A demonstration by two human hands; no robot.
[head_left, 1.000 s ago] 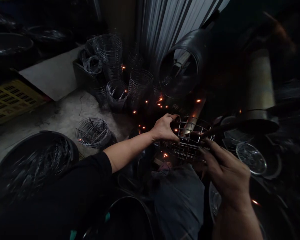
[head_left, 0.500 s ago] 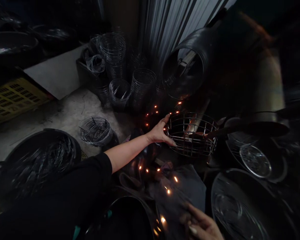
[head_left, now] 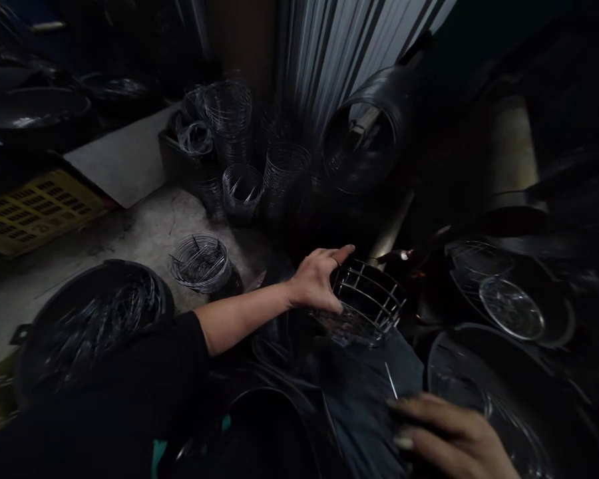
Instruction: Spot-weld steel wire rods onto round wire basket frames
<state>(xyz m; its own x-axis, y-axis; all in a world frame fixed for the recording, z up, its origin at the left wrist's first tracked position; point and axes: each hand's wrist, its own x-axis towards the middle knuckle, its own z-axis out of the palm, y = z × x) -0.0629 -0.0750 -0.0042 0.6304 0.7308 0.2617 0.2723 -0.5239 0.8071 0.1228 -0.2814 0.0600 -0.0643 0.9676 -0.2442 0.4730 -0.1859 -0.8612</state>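
Note:
My left hand [head_left: 317,281] grips the near-left rim of a round wire basket [head_left: 372,307], thumb and fingers spread around its side. The basket is an open grid of thin metal rods, tilted towards me over dark cloth [head_left: 374,392]. At the lower right, my right hand [head_left: 452,429] pinches a short, thin metal wire [head_left: 391,380] that points up and away. Just beyond the basket sits a dark metal arm [head_left: 426,243] with a small bright tip, beside a pale bar [head_left: 392,229]. Whether the basket touches that arm is too dark to tell.
A black tub of cut wires [head_left: 92,326] stands at left, near a stack of wire rings [head_left: 199,263]. More ring stacks [head_left: 287,173] and a large wire coil [head_left: 362,143] lie behind. Black basins [head_left: 484,399] are at right, and a yellow crate [head_left: 40,213] at far left.
Flying sparks have gone. My left hand has brought the basket nearer and tilted it. My right hand has moved right and farther into view, with the wire now showing.

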